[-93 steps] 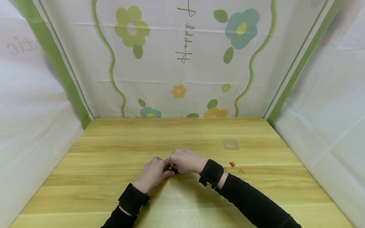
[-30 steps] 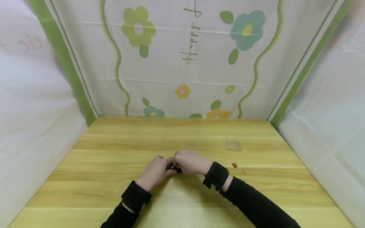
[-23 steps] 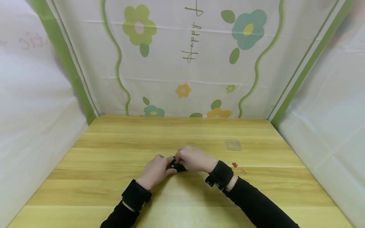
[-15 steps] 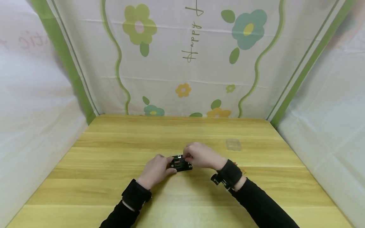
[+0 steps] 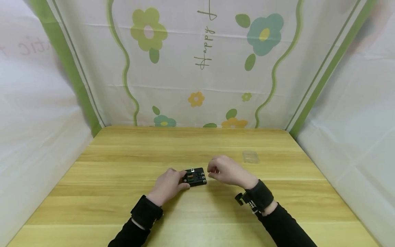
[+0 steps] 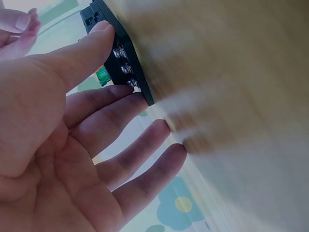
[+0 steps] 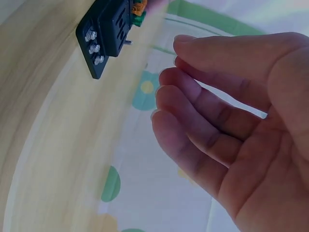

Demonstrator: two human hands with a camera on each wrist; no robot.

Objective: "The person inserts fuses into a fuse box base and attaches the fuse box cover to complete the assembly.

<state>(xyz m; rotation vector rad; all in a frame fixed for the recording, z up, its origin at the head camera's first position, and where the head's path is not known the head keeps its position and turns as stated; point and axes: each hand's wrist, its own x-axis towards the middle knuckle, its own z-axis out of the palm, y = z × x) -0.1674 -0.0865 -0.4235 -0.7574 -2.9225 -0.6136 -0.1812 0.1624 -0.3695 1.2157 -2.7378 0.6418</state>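
Note:
A black fuse block lies on the table, a row of metal screw terminals along its near-right end. My left hand grips its left end between thumb and fingers; in the left wrist view the other fingers extend to the tabletop. Plugged into the block are an orange blade fuse and a green blade fuse. My right hand hovers just right of the block, apart from it. Its fingers are loosely bent, thumb near the index fingertip, and nothing shows between them.
A clear plastic cover rests on the wooden table beyond my right hand. Flowered cloth hangs behind the table, with white cloth at both sides. The black right wristband blocks part of the table.
My right hand has come off the fuse block and moved right, uncovering it. My left hand keeps its grip. The loose red and orange fuses are now hidden behind the right wrist.

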